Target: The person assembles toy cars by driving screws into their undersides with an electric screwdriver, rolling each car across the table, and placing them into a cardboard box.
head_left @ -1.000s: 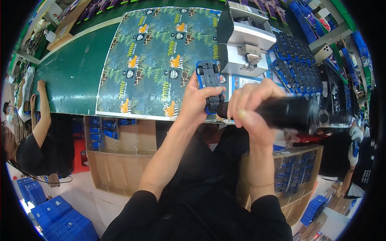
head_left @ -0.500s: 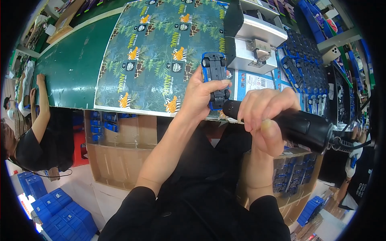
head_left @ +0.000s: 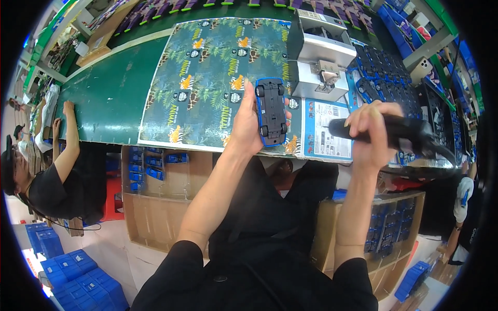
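Note:
My left hand (head_left: 246,124) is closed round a blue toy car (head_left: 272,111), held with its black underside and wheels turned up. In my right hand (head_left: 374,132) is a black electric screwdriver (head_left: 402,133), its tip pointing left and well apart from the car. A cord runs off its right end, smeared by motion. Beneath the car lies a printed green sheet (head_left: 207,83) with animal patterns. Behind the screwdriver's tip, a pale blue printed card (head_left: 332,122) rests on the bench.
A grey metal fixture (head_left: 319,78) stands behind the card. Rows of blue car parts (head_left: 386,78) fill the back right. Cardboard boxes (head_left: 161,217) with blue cars sit below the bench edge, left and right. A co-worker (head_left: 62,171) works at the far left.
The screwdriver has moved right and up, away from the car's underside. My left hand has opened its thumb off the chassis and now grips the car along its side.

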Demonstrator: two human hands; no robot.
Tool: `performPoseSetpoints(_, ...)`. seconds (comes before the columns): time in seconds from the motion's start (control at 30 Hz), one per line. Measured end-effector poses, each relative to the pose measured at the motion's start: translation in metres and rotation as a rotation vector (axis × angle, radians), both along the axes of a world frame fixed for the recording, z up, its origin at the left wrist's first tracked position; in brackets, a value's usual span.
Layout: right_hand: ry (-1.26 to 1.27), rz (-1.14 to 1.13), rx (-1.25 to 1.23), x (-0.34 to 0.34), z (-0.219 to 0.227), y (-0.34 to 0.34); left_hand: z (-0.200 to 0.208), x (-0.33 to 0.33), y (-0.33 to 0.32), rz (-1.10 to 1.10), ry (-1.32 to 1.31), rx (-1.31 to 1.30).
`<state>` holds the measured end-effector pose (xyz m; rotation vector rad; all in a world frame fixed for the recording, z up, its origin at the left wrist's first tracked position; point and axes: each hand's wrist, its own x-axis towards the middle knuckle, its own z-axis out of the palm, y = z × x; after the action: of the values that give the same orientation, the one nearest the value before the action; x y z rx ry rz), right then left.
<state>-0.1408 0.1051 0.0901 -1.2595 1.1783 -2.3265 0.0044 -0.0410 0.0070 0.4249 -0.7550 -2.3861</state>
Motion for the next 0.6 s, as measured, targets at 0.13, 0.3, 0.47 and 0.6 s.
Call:
performPoseSetpoints(0.13, -0.013, -0.193, 0.242, -0.012, -0.029, -0.01, 0.009, 0.023, -0.032, 0.227, -0.323, -0.777)
performPoseSetpoints(0.3, 0.039, -0.302, 0.28, -0.048, -0.051, 0.018, 0.016, 0.018, -0.069, 0.12, -0.357, -2.164)
performPoseSetpoints(0.47, 0.082, -0.213, 0.284, -0.041, -0.048, 0.002, 0.035, 0.102, -0.127, -0.08, -0.753, -2.455)
performPoseSetpoints(0.6, 0.095, -0.167, 0.248, -0.05, -0.047, 0.002, 0.051, 0.201, -0.17, 0.286, -1.372, -2.41)
